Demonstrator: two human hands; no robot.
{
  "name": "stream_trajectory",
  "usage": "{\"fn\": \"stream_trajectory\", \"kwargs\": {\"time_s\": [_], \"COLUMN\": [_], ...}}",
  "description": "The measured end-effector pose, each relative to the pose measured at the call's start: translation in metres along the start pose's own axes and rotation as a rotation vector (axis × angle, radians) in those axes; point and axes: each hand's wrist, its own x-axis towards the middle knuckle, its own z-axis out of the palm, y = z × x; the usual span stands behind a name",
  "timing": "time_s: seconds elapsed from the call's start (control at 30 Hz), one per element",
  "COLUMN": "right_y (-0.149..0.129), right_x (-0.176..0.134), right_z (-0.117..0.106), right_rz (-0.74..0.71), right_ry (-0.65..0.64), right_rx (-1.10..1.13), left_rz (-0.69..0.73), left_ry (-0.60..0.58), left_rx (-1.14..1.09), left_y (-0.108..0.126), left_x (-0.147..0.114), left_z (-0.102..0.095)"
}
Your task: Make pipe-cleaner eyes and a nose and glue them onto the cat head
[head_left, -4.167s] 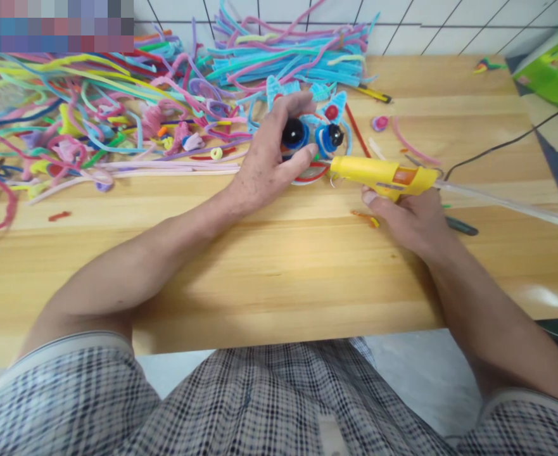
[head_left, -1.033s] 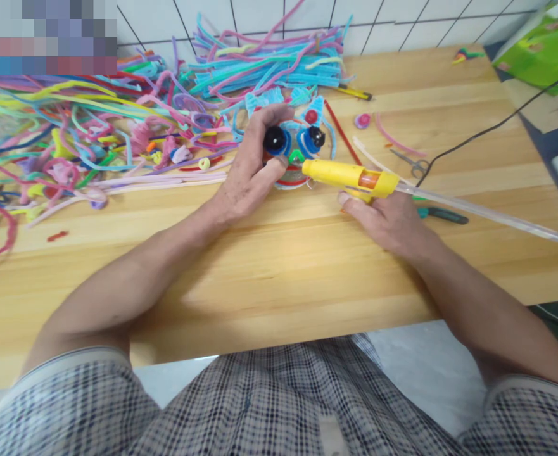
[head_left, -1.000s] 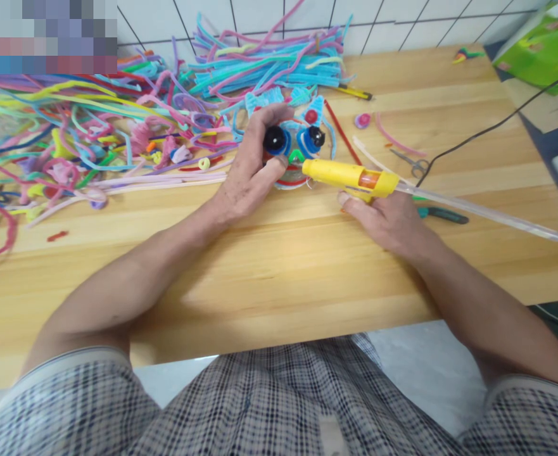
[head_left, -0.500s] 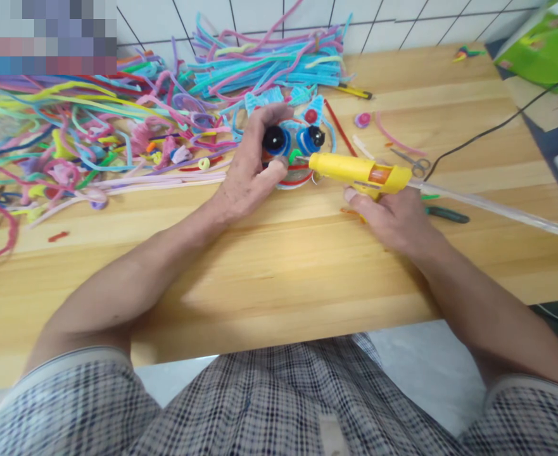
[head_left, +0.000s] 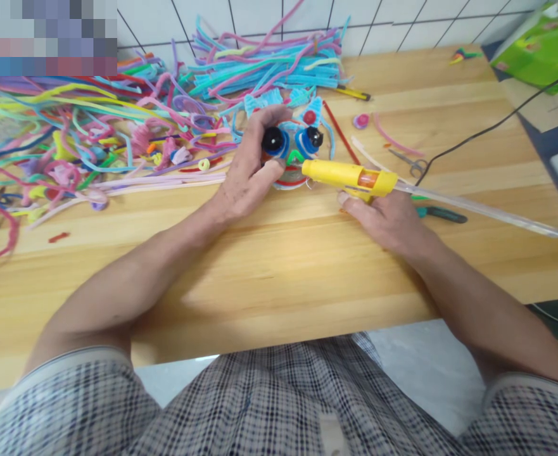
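A pipe-cleaner face figure [head_left: 302, 136] with two black bead eyes in blue rings, a small green nose and a red mouth lies on the wooden table [head_left: 279, 272]. My left hand [head_left: 250, 171] grips its left side, thumb below one eye. My right hand [head_left: 386, 218] holds a yellow glue gun [head_left: 349, 176], nozzle pointing left at the figure's lower right edge. A clear glue stick [head_left: 478, 209] juts out of the gun's back to the right.
A big tangle of coloured pipe cleaners [head_left: 83, 126] covers the table's left and back. Scissors [head_left: 409, 161], a green-handled tool [head_left: 443, 215], a black cable [head_left: 492, 126], a pink coil [head_left: 360, 120] and a green box [head_left: 539, 50] sit to the right.
The glue gun swung a little right and back left again, its nozzle back at the figure's lower edge. My left hand has kept its grip on the figure.
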Motion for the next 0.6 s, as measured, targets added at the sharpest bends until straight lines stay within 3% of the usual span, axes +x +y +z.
{"fn": "stream_trajectory", "kwargs": {"time_s": [0.2, 0.33, 0.47, 0.6], "right_y": [-0.002, -0.001, -0.002, -0.001], "right_x": [0.001, -0.001, 0.004, 0.019], "right_z": [-0.001, -0.001, -0.003, -0.03], "right_rz": [-0.027, -0.036, -0.03, -0.03], "right_ry": [-0.001, -0.002, 0.175, 0.329], "right_rx": [0.01, 0.105, 0.305, 0.374], "left_rz": [-0.072, -0.039, -0.001, 0.004], "left_ry": [0.011, 0.003, 0.016, 0.028], "left_rx": [-0.034, 0.02, 0.093, 0.059], "left_y": [-0.002, -0.004, -0.008, -0.007], "left_x": [0.001, 0.0, -0.001, -0.001], "left_z": [-0.002, -0.003, -0.004, -0.001]}}
